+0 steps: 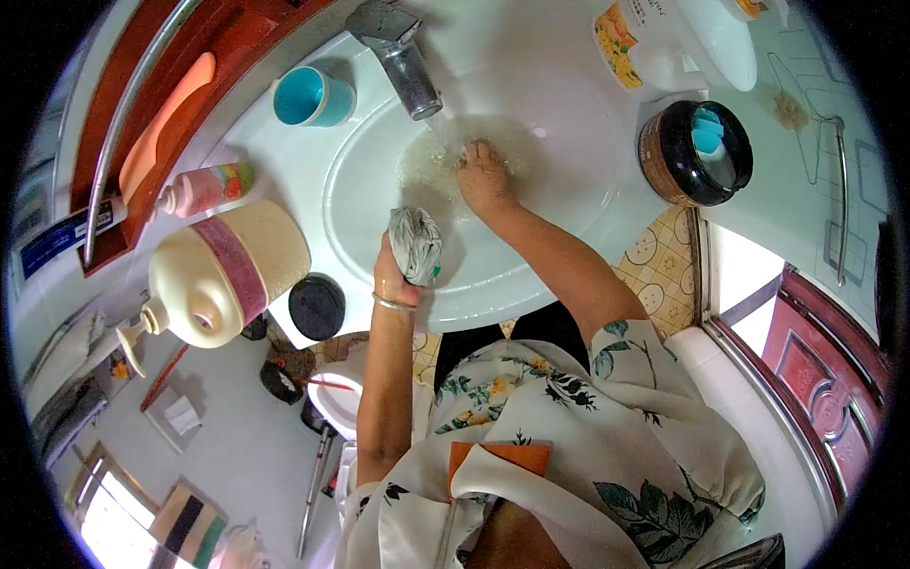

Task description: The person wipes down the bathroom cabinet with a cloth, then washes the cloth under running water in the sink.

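Note:
My left hand (387,275) is closed around a bunched grey-white cloth (415,245) with a small green spot, held over the near left part of the white washbasin (365,180). A bangle circles that wrist. My right hand (484,178) reaches into the cloudy water (431,171) at the bottom of the basin, palm down, fingers extended with the tips partly hidden by water. Just above it, the metal faucet (412,81) runs water into the basin. I see nothing held in the right hand.
A blue cup (313,98), a pink bottle (210,189), a large cream pump bottle (227,270) and a black round lid (317,307) line the left rim. At right stand an open black jar (697,154) and a white bottle (654,43). A red door (820,351) is lower right.

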`<state>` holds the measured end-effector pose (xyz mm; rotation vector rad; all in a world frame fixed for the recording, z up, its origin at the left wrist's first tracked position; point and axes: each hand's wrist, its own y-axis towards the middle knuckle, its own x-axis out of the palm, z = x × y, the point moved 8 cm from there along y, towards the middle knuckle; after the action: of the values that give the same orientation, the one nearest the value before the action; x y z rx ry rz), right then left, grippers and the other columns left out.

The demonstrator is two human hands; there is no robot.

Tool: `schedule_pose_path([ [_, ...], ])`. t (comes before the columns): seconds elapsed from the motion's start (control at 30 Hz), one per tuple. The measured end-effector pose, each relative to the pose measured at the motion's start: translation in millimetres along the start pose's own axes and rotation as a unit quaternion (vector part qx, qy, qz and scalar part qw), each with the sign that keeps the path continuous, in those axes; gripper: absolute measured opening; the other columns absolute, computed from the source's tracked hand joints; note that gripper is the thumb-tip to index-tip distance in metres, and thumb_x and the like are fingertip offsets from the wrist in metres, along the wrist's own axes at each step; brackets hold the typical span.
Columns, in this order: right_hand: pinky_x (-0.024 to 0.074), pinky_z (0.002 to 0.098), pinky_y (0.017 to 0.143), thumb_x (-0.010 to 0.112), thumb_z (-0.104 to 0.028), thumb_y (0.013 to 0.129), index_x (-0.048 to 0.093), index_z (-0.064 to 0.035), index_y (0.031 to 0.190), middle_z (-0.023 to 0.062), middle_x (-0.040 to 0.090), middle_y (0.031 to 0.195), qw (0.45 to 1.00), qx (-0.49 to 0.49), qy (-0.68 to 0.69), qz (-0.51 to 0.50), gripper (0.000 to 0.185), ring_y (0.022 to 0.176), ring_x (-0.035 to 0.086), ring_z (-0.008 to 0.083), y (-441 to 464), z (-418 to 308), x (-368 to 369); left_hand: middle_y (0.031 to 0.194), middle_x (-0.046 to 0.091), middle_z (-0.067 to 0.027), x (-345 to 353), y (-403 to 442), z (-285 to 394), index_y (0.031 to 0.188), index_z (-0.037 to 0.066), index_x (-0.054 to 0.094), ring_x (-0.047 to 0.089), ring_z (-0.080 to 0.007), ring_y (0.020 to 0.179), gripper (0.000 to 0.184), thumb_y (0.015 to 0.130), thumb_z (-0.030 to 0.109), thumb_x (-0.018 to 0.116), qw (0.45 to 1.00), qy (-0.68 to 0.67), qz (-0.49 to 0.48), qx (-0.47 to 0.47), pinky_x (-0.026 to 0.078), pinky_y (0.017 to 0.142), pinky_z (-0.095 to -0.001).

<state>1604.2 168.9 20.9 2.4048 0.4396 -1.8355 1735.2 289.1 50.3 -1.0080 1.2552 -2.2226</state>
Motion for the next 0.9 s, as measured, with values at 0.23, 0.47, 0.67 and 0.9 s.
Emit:
schedule_pose_path([
  [0.23,0.0402,0.0363,0.089,0.051,-0.015,0.078,0.065,-0.0045,0.092,0.0141,0.052,0.103,0.987,-0.067,-0.107,-0.102,0.022,0.102,0.047,0.0263,-1,-12,28,0.090,0.063,-0.0027,-7,10,-5,0.104,0.012,0.058,0.061,-0.0181,0.076,0.031,0.092,0.036,0.041,1.000,0.015,-0.004,-0.010,0.050,0.057,-0.0323],
  [0.47,0.0433,0.0393,0.084,0.049,-0.021,0.085,0.060,-0.0027,0.100,0.0143,0.055,0.106,0.975,-0.026,0.179,-0.126,0.026,0.095,0.053,0.0288,-22,-32,-13,0.101,0.061,-0.0054,14,3,-5,0.110,0.005,0.054,0.059,-0.0199,0.088,0.033,0.092,0.031,0.044,1.000,-0.021,-0.015,0.000,0.050,0.072,-0.0321],
  [0.67,0.0466,0.0430,0.080,0.053,-0.034,0.085,0.056,-0.0015,0.109,0.0191,0.061,0.098,0.753,0.167,0.586,-0.248,0.041,0.093,0.059,0.0330,-40,0,-17,0.105,0.059,-0.0094,33,6,-7,0.117,0.004,0.050,0.058,-0.0206,0.091,0.039,0.093,0.033,0.043,0.999,0.010,-0.033,-0.020,0.050,0.078,-0.0346],
  [0.9,0.0458,0.0472,0.080,0.061,-0.032,0.078,0.051,-0.0031,0.116,0.0205,0.058,0.105,0.974,0.185,0.127,0.009,0.049,0.096,0.057,0.0370,-2,92,-29,0.112,0.051,-0.0083,-4,55,-6,0.121,0.004,0.046,0.054,-0.0199,0.094,0.051,0.090,0.044,0.047,0.997,0.072,0.033,0.024,0.049,0.077,-0.0325],
])
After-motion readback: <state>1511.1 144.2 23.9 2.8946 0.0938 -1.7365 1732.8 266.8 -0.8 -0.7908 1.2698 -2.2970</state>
